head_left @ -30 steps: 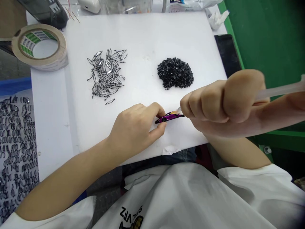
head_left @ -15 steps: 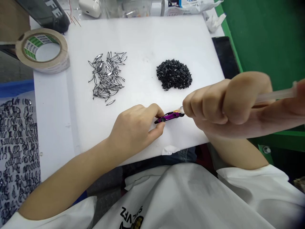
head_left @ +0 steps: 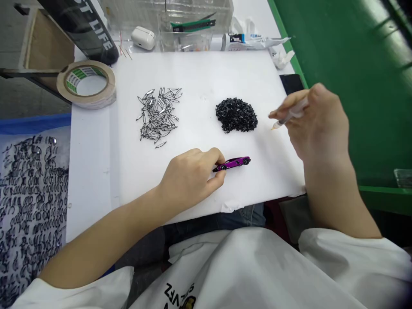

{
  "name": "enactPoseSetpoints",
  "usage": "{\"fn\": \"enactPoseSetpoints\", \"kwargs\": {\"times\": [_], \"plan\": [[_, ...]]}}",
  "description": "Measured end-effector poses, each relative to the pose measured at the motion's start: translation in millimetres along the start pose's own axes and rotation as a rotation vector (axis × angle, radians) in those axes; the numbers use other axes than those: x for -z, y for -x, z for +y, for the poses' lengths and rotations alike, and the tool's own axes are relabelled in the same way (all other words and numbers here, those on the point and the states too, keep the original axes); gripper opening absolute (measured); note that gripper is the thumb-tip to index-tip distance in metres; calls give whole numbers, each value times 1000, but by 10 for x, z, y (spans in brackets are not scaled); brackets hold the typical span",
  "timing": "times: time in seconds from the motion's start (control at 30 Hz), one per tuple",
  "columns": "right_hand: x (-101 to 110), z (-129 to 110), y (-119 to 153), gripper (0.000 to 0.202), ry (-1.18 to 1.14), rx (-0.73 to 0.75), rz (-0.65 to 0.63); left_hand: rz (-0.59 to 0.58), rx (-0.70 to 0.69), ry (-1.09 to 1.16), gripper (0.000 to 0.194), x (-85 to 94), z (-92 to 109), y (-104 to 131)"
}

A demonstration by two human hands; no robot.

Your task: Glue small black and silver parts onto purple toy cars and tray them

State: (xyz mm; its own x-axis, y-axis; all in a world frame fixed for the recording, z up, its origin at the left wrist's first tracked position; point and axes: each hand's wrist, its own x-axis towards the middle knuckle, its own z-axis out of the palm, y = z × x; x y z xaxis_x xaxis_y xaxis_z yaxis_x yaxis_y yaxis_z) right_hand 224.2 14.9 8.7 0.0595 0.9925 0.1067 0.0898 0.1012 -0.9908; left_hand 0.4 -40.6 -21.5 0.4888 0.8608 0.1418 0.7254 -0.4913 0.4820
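Note:
Between thumb and forefinger, my left hand [head_left: 196, 178] pinches one end of a small purple toy car [head_left: 236, 162], whose wheels face me. My right hand [head_left: 317, 122] is raised over the right side of the white foam board [head_left: 193, 73], away from the car. In its fingers is a slim translucent syringe [head_left: 289, 116] with a yellowish tip pointing down and left. Left of the syringe tip lies a heap of small shiny black pieces [head_left: 236, 115]. Farther left, thin black-rimmed clear oval pieces [head_left: 159, 113] lie in a loose scatter.
A tape roll [head_left: 109, 96] and a dark bottle [head_left: 96, 40] stand at the left. Along the back are a white earbud case [head_left: 143, 37], a green cutter [head_left: 193, 26] and clear boxes. A phone [head_left: 291, 83] lies right. Many dark pieces cover a sheet [head_left: 32, 206] at lower left.
My right hand with the syringe has drawn back from the car, up and to the right. My left hand keeps its pinch on the car. The view has shifted slightly.

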Motion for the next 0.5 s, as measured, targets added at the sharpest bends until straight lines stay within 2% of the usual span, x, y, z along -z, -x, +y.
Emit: {"fn": "enactPoseSetpoints", "kwargs": {"times": [0.03,0.1,0.17,0.23,0.27,0.37,0.5], "plan": [[-33,-19,41,30,-48,50,19,0,-1,0,12,0,-1,0],[-115,-91,164,33,-117,176,-124,-7,4,-2,12,0,-3,-2],[-199,-166,277,27,-215,260,-438,-16,12,1,13,1,-4,-7],[-267,-197,336,21,-321,236,-738,-26,16,9,13,-1,-3,-9],[-293,-191,345,23,-375,203,-825,-26,17,11,13,-3,-2,-9],[-321,-124,346,30,-468,140,-832,-23,19,10,13,-13,2,-5],[-280,-46,370,28,-475,146,-804,-11,16,7,13,-21,0,-2]]}}
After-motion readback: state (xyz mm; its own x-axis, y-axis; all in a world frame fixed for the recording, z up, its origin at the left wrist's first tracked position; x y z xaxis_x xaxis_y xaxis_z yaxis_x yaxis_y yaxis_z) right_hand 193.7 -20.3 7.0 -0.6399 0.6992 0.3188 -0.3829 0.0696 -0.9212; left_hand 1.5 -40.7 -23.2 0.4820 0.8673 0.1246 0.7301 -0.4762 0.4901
